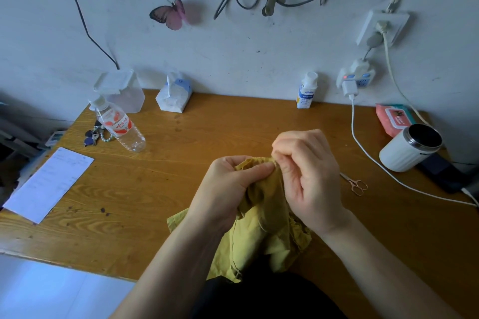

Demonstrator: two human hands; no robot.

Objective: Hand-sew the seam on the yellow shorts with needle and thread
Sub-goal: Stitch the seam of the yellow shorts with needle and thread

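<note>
The yellow shorts [261, 230] hang bunched from both hands over the near edge of the wooden table [181, 163] and down toward my lap. My left hand [228, 189] grips a gathered fold of the fabric, thumb pressed along its top edge. My right hand [308, 173] is curled at the same top edge, fingertips pinched together against the cloth. Needle and thread are too small to make out; the fingers hide the spot.
Small gold scissors [356, 184] lie just right of my hands. A white mug [409, 149], red wipes pack [394, 118] and white charging cable [383, 171] occupy the right side. A water bottle [119, 124], keys [94, 134], tissue pack [173, 94] and paper sheet [49, 184] sit left.
</note>
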